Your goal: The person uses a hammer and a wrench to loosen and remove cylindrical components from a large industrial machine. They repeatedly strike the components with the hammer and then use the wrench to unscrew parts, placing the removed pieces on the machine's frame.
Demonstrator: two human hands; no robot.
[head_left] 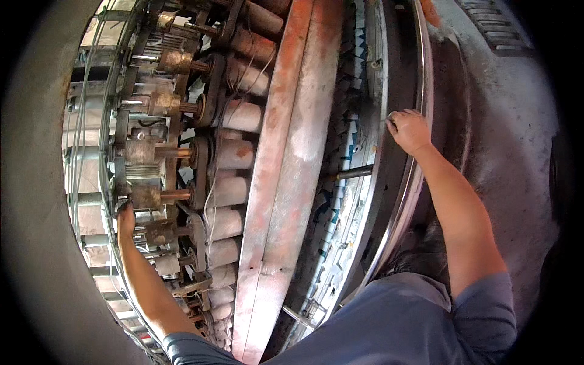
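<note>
My left hand (126, 217) reaches far into a long machine at the left, its darkened fingers bent together at the end of a brass-coloured roller (146, 196). What those fingers hold, if anything, is too small to make out. Thin cords (104, 176) run lengthwise beside that hand. Over on the right, my right hand (409, 129) is curled, thumb against fingers, above the dark ledge between a narrow metal edge (384, 91) and a shiny curved rail (418, 159). Any small thing in its fingertips cannot be made out.
White yarn packages (234, 153) line up behind the rollers. A worn, reddish-stained metal beam (283, 152) crosses the middle. Beyond it lies a trough with jagged pale and blue scraps (333, 216), spanned by a dark rod (354, 173). Grey floor (511, 152) borders the right, with a grate (496, 24).
</note>
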